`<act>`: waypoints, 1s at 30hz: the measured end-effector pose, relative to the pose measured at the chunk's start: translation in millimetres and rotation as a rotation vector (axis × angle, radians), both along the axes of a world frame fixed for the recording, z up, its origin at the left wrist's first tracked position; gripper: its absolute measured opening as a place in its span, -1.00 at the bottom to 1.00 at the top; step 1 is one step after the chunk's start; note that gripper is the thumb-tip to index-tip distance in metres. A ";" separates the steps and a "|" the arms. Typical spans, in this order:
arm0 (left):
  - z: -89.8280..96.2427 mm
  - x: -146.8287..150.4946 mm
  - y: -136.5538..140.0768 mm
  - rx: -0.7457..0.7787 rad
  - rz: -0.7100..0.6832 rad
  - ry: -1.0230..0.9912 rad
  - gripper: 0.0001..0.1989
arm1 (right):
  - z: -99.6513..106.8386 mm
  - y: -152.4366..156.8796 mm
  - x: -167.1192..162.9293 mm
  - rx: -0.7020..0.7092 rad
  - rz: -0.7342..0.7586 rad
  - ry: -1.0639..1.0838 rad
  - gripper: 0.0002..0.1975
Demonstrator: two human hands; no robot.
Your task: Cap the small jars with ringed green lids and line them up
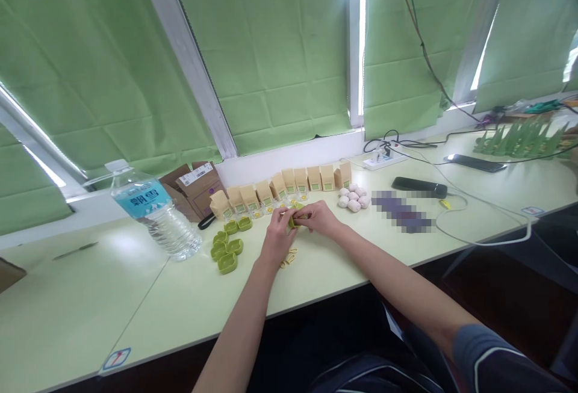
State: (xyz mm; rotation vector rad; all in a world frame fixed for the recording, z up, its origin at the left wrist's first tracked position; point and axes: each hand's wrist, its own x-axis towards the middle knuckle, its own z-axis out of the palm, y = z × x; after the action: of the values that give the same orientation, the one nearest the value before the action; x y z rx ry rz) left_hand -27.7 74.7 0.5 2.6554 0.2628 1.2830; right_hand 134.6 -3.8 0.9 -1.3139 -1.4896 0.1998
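Both my hands meet over the middle of the table around a small green container [295, 218], which my fingers partly cover. My left hand [276, 238] grips its left side. From the right, the closed fingers of my right hand [321, 218] pinch at it; whether they also hold something small inside is hidden. Just below my hands lie several thin yellow loops [290, 257]. Several more green containers [227, 262] of the same kind form a loose group to the left of my left hand.
Behind my hands runs a row of small tan paper boxes [265, 193] with clear pieces before them. White rolls [353, 197] sit to the right. A large water bottle [156, 209], an open cardboard box [194, 191], a phone [419, 187] and a cable [478, 242] also occupy the table [149, 321].
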 end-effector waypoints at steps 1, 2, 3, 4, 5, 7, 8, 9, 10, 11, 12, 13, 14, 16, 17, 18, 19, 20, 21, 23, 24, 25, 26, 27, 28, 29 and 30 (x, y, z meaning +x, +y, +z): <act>0.2 -0.2 -0.2 0.004 0.000 0.004 -0.47 | 0.2 -0.1 0.0 0.001 0.003 -0.012 -0.90; 0.4 -0.4 -0.4 0.008 0.000 0.006 -0.47 | 0.5 -0.4 -0.1 0.001 0.006 -0.022 -0.89; 0.6 -0.5 -0.5 0.010 0.000 0.005 -0.47 | 1.1 -0.6 -0.1 0.000 0.010 -0.033 -0.88; 0.7 -0.5 -0.6 0.012 0.001 0.001 -0.47 | 1.7 -0.9 -0.2 -0.001 0.013 -0.043 -0.87; 0.7 -0.3 -0.6 0.012 0.002 -0.005 -0.47 | 2.3 -1.1 -0.2 -0.002 0.018 -0.052 -0.86; 0.5 0.3 -0.6 0.000 0.005 -0.025 -0.47 | 3.6 -1.3 -0.4 -0.001 0.024 -0.060 -0.85; 0.5 0.7 -0.6 -0.015 0.007 -0.034 -0.47 | 4.1 -1.3 -0.6 0.001 0.025 -0.060 -0.85; 0.6 1.2 -0.7 -0.035 0.009 -0.043 -0.48 | 4.6 -1.4 -0.8 0.002 0.026 -0.057 -0.85; 0.8 1.7 -0.8 -0.058 0.012 -0.053 -0.48 | 5.0 -1.5 -1.0 0.005 0.026 -0.053 -0.85; 1.2 2.2 -0.9 -0.080 0.017 -0.064 -0.49 | 5.4 -1.6 -1.3 0.008 0.026 -0.050 -0.84; 1.8 2.6 -1.1 -0.099 0.024 -0.076 -0.51 | 5.7 -1.8 -1.7 0.013 0.028 -0.048 -0.83; 2.5 2.9 -1.2 -0.115 0.032 -0.088 -0.52 | 5.9 -2.0 -2.0 0.019 0.031 -0.046 -0.82; 3.3 3.1 -1.2 -0.127 0.042 -0.100 -0.53 | 6.1 -2.2 -2.3 0.028 0.035 -0.042 -0.79; 5.0 3.1 -1.2 -0.145 0.063 -0.117 -0.53 | 6.5 -2.4 -2.7 0.054 0.037 -0.027 -0.76; 5.6 3.0 -1.1 -0.154 0.072 -0.122 -0.53 | 6.8 -2.4 -2.7 0.072 0.029 -0.016 -0.74; 6.1 2.7 -0.9 -0.164 0.080 -0.128 -0.52 | 7.4 -2.4 -2.4 0.094 0.011 -0.006 -0.74; 6.4 2.5 -0.7 -0.175 0.086 -0.136 -0.52 | 8.2 -2.3 -2.0 0.116 -0.015 0.001 -0.73; 6.4 2.3 -0.4 -0.186 0.091 -0.143 -0.51 | 9.1 -2.3 -1.5 0.135 -0.043 0.004 -0.72; 6.4 2.2 -0.2 -0.198 0.094 -0.150 -0.52 | 10.3 -2.3 -0.9 0.149 -0.070 0.003 -0.72; 6.0 2.1 0.0 -0.215 0.093 -0.159 -0.53 | 12.5 -2.5 0.0 0.145 -0.106 -0.004 -0.70; 5.8 2.1 0.0 -0.220 0.089 -0.161 -0.54 | 13.3 -2.8 0.2 0.125 -0.111 -0.008 -0.68; 5.7 2.2 -0.1 -0.222 0.082 -0.160 -0.55 | 13.8 -3.0 0.1 0.093 -0.107 -0.010 -0.66; 5.7 2.3 -0.3 -0.223 0.073 -0.158 -0.56 | 13.9 -3.3 -0.2 0.052 -0.094 -0.010 -0.63; 6.0 2.4 -0.7 -0.222 0.064 -0.155 -0.57 | 13.8 -3.5 -0.7 0.006 -0.073 -0.006 -0.61; 6.4 2.6 -1.2 -0.221 0.057 -0.149 -0.59 | 13.4 -3.6 -1.3 -0.040 -0.049 0.000 -0.58; 6.9 2.7 -1.7 -0.220 0.053 -0.144 -0.60 | 12.8 -3.7 -1.8 -0.078 -0.026 0.010 -0.57; 7.6 2.8 -2.4 -0.219 0.050 -0.140 -0.61 | 12.3 -3.6 -2.2 -0.103 -0.010 0.019 -0.56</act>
State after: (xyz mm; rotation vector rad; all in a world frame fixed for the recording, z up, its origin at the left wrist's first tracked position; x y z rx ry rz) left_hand -25.0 72.3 8.0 2.3792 0.4256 1.3622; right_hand 132.4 -7.4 13.2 -1.3979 -1.4732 0.2851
